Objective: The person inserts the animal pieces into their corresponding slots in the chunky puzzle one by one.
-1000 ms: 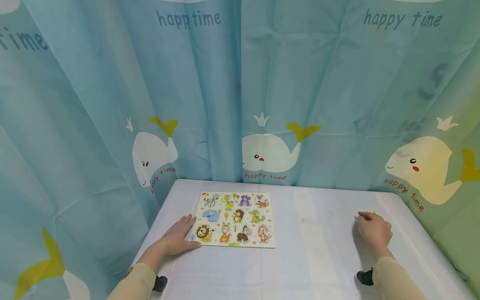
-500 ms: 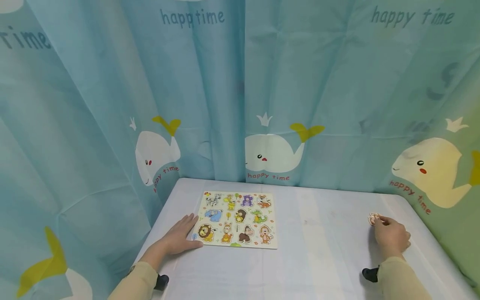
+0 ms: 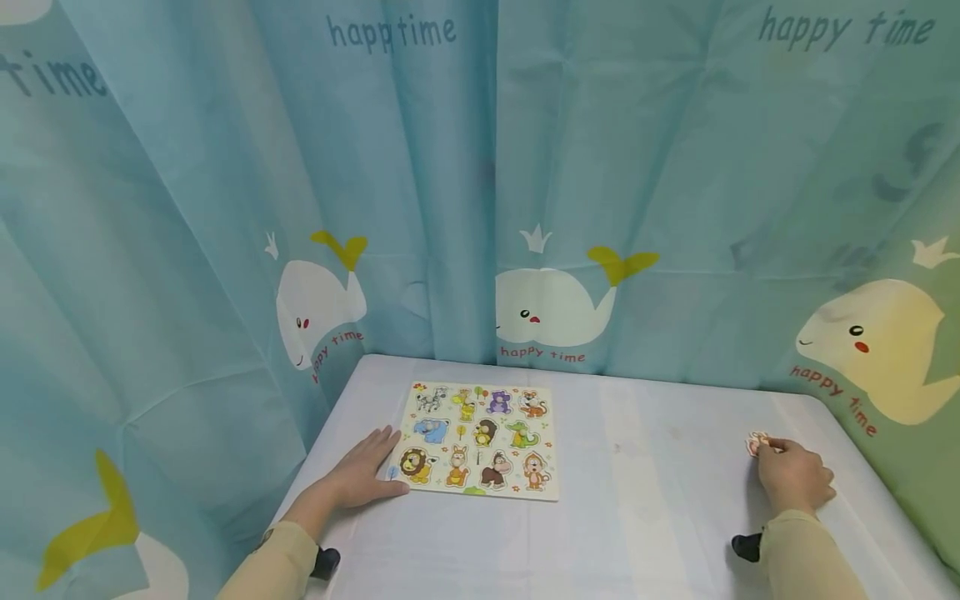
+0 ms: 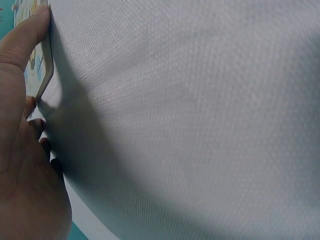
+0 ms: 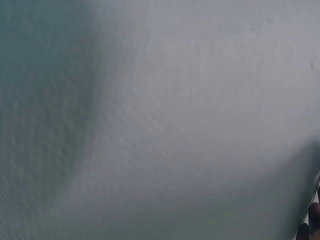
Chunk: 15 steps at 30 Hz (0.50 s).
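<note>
A flat animal puzzle board (image 3: 468,442) lies on the left half of the table, showing a zebra, giraffe, lion, crocodile and several other animals. My left hand (image 3: 366,471) rests along its left edge, fingers straight, thumb at the near-left corner. In the left wrist view, the thumb (image 4: 27,35) lies on the board's edge. Far to the right, my right hand (image 3: 795,475) pinches a small white-edged, orange-brown puzzle piece (image 3: 756,443) between thumb and fingers. The fingers partly cover its picture. The right wrist view catches only dark fingertips (image 5: 314,217) at its lower right corner.
A white cloth covers the table (image 3: 637,500). Behind and on both sides hangs a blue-green curtain (image 3: 420,167) printed with whales. Black straps or mounts (image 3: 746,547) sit at both wrists.
The view has turned slightly. My right hand has shifted a little to the right, and the puzzle piece now shows more clearly at its fingertips. The left hand stays on the board.
</note>
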Tool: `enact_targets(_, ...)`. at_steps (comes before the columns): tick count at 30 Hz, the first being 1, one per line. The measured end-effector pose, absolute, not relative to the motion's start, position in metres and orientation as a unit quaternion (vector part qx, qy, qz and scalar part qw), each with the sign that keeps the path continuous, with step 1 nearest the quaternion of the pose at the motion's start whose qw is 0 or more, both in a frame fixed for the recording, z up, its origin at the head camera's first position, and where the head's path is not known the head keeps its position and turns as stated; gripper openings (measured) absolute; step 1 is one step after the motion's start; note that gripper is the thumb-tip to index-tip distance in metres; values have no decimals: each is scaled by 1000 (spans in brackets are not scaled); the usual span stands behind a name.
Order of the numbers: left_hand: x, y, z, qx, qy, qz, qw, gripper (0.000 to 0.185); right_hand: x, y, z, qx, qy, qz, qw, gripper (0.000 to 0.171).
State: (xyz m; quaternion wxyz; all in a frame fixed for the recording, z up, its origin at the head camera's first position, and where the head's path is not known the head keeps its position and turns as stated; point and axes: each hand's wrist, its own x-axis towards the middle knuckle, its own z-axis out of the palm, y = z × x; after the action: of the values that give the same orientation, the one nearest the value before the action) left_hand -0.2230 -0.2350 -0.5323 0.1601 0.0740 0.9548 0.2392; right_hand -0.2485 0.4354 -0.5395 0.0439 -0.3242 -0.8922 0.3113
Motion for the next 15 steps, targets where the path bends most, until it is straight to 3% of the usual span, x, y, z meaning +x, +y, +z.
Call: enact_targets(15,-222,-234,-530,78,955,238,157,103,-251,429,-540,-343,-893,286,47,44)
